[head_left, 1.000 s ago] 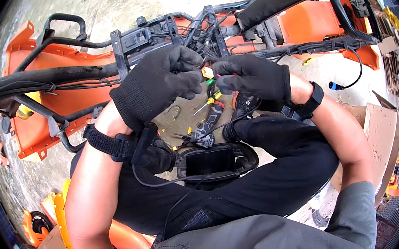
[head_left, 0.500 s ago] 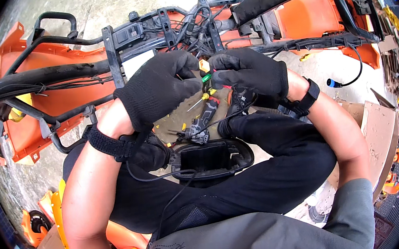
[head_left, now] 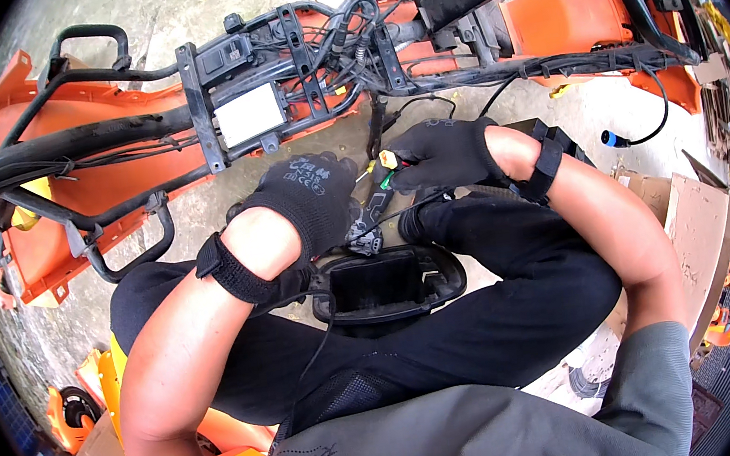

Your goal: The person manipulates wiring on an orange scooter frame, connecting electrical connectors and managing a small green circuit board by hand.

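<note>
My right hand (head_left: 447, 154), in a black work glove, pinches a small yellow wire connector (head_left: 390, 159) with a green lead beside it. My left hand (head_left: 312, 200), gloved the same way, is lower and to the left, over the tools on the ground. Its fingers are bent downward and mostly hidden by the back of the glove, so any grip is unclear. A yellow-handled screwdriver (head_left: 366, 172) lies beside its fingertips. Between my hands and legs is a dark grey tool (head_left: 364, 237), partly covered. An open black plastic housing (head_left: 454, 283) stands between my legs.
A black tubular vehicle frame (head_left: 129, 129) with orange body panels (head_left: 553, 22) and bundled wiring (head_left: 353, 40) stretches across the far side. A white box (head_left: 251, 115) is mounted on it. A blue-tipped cable (head_left: 614, 139) hangs at right, near a cardboard box (head_left: 694, 231).
My hands have separated and come nearer to me. The left one has left the connector and dropped over the tools; the right one keeps the connector. The white box is now uncovered.
</note>
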Available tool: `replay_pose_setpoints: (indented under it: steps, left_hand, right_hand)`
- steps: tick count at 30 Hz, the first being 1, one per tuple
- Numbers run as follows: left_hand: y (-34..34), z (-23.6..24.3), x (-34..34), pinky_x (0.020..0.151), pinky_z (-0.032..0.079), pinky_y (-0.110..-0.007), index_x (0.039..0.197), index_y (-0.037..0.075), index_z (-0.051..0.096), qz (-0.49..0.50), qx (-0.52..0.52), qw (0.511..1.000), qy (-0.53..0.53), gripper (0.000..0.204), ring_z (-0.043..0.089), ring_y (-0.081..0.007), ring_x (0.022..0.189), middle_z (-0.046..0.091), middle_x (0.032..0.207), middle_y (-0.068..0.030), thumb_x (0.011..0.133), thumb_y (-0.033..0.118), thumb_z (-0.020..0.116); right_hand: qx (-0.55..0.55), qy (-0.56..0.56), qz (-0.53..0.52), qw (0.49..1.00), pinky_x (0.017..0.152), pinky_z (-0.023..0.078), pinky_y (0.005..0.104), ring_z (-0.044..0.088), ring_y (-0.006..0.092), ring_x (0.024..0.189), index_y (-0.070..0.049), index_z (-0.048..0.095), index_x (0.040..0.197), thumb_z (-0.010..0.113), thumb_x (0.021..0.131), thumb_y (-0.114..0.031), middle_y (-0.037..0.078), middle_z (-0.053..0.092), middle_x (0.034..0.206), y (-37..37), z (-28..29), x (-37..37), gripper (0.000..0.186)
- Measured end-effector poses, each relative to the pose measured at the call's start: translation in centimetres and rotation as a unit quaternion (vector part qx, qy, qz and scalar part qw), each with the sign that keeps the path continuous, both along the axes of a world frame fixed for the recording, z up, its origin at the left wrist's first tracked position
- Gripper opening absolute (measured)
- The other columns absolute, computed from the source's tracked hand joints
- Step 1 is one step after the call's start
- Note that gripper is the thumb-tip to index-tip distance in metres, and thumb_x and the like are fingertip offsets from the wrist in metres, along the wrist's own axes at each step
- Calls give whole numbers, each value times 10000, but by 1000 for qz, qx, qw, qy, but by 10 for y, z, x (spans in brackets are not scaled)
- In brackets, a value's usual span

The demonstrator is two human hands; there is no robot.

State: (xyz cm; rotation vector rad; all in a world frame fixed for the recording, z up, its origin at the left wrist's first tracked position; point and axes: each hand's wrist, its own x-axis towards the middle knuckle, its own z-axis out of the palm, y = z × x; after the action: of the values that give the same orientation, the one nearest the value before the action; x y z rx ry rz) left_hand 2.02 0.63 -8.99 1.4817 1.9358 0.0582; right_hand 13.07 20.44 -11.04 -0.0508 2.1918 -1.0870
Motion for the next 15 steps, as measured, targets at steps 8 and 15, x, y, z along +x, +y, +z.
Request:
replay_pose_setpoints:
  steps: [8, 15]
  left_hand:
    - [-2, -8, 6, 833, 485, -471, 1015, 36, 594, -10, -12, 1000, 11, 269, 602, -376, 982, 623, 1000, -196, 835, 233, 626]
    - [1, -4, 13, 844, 489, -465, 1027, 41, 603, -30, -9, 999, 17, 269, 605, -369, 986, 626, 1004, -188, 830, 225, 614]
  right_hand:
    - [93, -64, -10, 994, 807, 480, 402, 631, 330, 959, -59, 634, 1052, 612, 839, -341, 171, 665, 1014, -6, -34, 0, 354]
    - [160, 33, -93, 982, 844, 465, 392, 611, 320, 987, -73, 581, 1126, 546, 921, -198, 153, 647, 1029, 5, -57, -14, 242]
